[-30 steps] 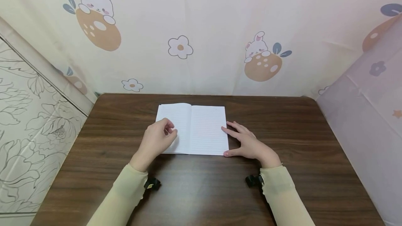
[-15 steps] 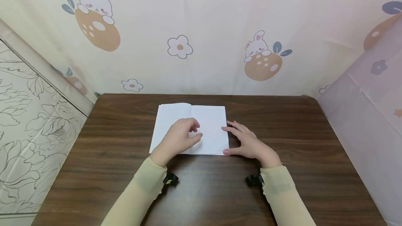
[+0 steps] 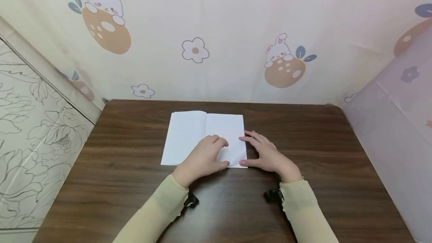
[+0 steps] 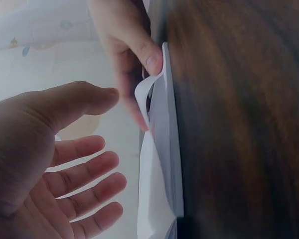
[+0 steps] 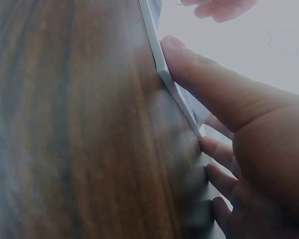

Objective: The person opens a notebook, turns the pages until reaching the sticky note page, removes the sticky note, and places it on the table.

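Observation:
An open lined notebook (image 3: pixel 185 138) lies flat on the table, its spine running away from me. My left hand (image 3: pixel 204 156) is over the lower part of the right page, fingers lightly bent and nothing in them. In the left wrist view its thumb and fingers (image 4: pixel 97 186) are apart. My right hand (image 3: pixel 270 156) rests spread at the notebook's right edge, thumb at the lower corner and fingertips along the side. Near that thumb, a page (image 4: pixel 144 92) bows up from the pages below, seen in the left wrist view. The right wrist view shows the thumb (image 5: pixel 189 59) against the notebook's edge.
The dark wood-grain table (image 3: pixel 320 141) extends around the notebook on all sides. Behind it hangs a pale curtain (image 3: pixel 229 66) printed with rabbits and flowers. A floral-patterned panel (image 3: pixel 40 141) stands at the left. Small black cameras sit on both wrists.
My left hand has moved from above the left page rightward to the lower right page. A page's lower edge there now lifts slightly. My right hand has stayed at the right edge.

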{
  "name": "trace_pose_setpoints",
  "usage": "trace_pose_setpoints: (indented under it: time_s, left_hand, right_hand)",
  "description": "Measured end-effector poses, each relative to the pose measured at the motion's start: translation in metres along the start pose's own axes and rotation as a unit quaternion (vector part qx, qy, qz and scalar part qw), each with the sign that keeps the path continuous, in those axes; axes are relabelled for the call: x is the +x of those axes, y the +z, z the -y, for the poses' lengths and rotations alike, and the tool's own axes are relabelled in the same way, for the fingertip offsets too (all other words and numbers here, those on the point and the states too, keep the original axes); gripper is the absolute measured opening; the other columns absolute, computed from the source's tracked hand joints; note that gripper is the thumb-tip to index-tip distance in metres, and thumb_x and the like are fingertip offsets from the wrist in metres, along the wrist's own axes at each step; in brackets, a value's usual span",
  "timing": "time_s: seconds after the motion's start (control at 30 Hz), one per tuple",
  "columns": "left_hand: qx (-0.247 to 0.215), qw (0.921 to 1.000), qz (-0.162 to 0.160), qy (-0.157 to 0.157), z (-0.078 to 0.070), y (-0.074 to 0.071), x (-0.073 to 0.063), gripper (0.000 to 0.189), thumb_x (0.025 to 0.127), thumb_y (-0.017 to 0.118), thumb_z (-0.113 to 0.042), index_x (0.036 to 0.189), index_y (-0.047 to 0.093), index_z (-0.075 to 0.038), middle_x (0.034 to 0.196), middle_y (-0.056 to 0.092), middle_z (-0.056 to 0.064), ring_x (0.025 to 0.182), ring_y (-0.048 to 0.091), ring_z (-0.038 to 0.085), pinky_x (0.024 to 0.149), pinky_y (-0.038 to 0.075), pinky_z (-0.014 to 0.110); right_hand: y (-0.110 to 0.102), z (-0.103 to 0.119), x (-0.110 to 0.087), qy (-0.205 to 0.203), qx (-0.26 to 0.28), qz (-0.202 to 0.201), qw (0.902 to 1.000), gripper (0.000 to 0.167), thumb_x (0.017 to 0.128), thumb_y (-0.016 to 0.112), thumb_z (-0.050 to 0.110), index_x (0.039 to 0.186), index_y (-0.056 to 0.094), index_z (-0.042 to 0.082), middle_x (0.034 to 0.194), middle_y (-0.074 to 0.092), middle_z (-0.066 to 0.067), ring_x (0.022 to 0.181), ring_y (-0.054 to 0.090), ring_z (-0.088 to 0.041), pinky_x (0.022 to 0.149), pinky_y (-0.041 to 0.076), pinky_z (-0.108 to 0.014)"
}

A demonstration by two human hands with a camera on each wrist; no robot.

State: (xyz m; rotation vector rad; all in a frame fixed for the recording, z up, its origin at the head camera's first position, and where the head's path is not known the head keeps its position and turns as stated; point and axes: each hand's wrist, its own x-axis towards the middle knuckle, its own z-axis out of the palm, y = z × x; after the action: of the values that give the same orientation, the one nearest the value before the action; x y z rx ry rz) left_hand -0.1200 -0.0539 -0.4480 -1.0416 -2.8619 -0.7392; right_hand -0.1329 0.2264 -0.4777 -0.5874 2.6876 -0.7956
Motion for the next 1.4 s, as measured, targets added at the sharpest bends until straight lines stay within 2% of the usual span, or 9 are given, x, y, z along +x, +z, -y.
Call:
trace_pose_setpoints:
  time_s: [0.17,0.3,0.5,0.7,0.93,1.03,1.17,1.27,1.4]
  left_hand:
    - [0.032,0.999,0.03,-0.005,-0.005,0.006,0.001,0.061,0.088,0.092,-0.037,0.135,0.067,-0.007,0.126,0.07,0.008,0.111,0.067,0.029,0.1,0.055,0.046]
    - [0.048,0.9976,0.048,-0.014,-0.008,0.009,0.001,0.063,0.088,0.091,-0.038,0.138,0.066,-0.008,0.13,0.071,0.008,0.114,0.067,0.029,0.101,0.055,0.046]
    - [0.083,0.9959,0.035,0.003,-0.009,0.015,0.002,0.06,0.089,0.091,-0.037,0.136,0.067,-0.007,0.126,0.072,0.009,0.109,0.067,0.029,0.097,0.056,0.044]
    - [0.097,0.9947,0.03,0.015,-0.008,0.019,0.002,0.051,0.092,0.088,-0.035,0.131,0.07,-0.009,0.12,0.074,0.006,0.105,0.067,0.027,0.095,0.056,0.041]
    - [0.068,0.9968,0.025,0.033,-0.006,0.013,0.002,0.031,0.096,0.085,-0.031,0.117,0.075,-0.011,0.103,0.078,0.001,0.095,0.069,0.023,0.09,0.057,0.038]
    - [0.055,0.9976,0.007,0.041,-0.005,0.012,0.002,0.022,0.098,0.083,-0.026,0.112,0.076,-0.01,0.095,0.076,0.0,0.09,0.068,0.022,0.085,0.057,0.037]
    - [0.046,0.9979,-0.017,0.043,-0.004,0.011,0.002,0.009,0.101,0.077,-0.019,0.104,0.076,-0.011,0.086,0.071,-0.003,0.085,0.066,0.02,0.078,0.057,0.036]
    - [0.038,0.998,-0.029,0.042,-0.004,0.012,0.002,0.005,0.103,0.075,-0.016,0.102,0.076,-0.011,0.085,0.071,-0.003,0.082,0.066,0.019,0.076,0.056,0.036]
    - [0.022,0.9983,-0.041,0.036,-0.004,0.014,0.003,0.007,0.104,0.074,-0.015,0.103,0.079,-0.01,0.089,0.075,-0.001,0.083,0.069,0.019,0.078,0.058,0.037]
  right_hand:
    - [0.001,-0.002,-0.001,-0.002,-0.005,-0.007,1.0,0.086,0.091,0.085,0.057,0.163,0.051,0.024,0.177,0.032,-0.009,0.164,0.02,-0.044,0.119,0.022,-0.082]
    - [0.001,-0.001,-0.002,-0.002,-0.006,-0.01,0.9999,0.086,0.092,0.086,0.056,0.163,0.051,0.023,0.177,0.032,-0.009,0.164,0.021,-0.043,0.12,0.022,-0.08]
    - [0.003,0.001,-0.002,-0.004,-0.006,-0.014,0.9999,0.085,0.092,0.085,0.055,0.162,0.051,0.021,0.176,0.033,-0.012,0.163,0.022,-0.045,0.119,0.022,-0.081]
    - [0.003,0.001,-0.001,-0.012,-0.005,-0.02,0.9997,0.085,0.092,0.085,0.056,0.161,0.052,0.019,0.175,0.034,-0.013,0.163,0.023,-0.046,0.118,0.023,-0.081]
    - [0.006,-0.01,0.002,-0.023,0.004,-0.015,0.9996,0.086,0.091,0.083,0.06,0.162,0.051,0.022,0.176,0.033,-0.009,0.164,0.021,-0.043,0.119,0.022,-0.081]
    - [0.007,-0.014,0.003,-0.023,0.011,-0.012,0.9996,0.087,0.09,0.083,0.062,0.162,0.05,0.025,0.177,0.032,-0.007,0.165,0.019,-0.041,0.12,0.02,-0.081]
    - [0.004,-0.01,0.001,-0.028,0.012,-0.014,0.9994,0.091,0.09,0.085,0.058,0.163,0.049,0.02,0.176,0.034,-0.011,0.164,0.021,-0.044,0.119,0.022,-0.081]
    - [0.001,-0.005,0.0,-0.025,0.009,-0.013,0.9996,0.093,0.09,0.088,0.052,0.164,0.047,0.015,0.176,0.034,-0.013,0.163,0.022,-0.045,0.119,0.023,-0.081]
    - [-0.002,-0.002,0.0,-0.011,0.005,-0.003,0.9999,0.093,0.091,0.088,0.049,0.166,0.045,0.015,0.177,0.033,-0.012,0.165,0.021,-0.043,0.122,0.022,-0.078]
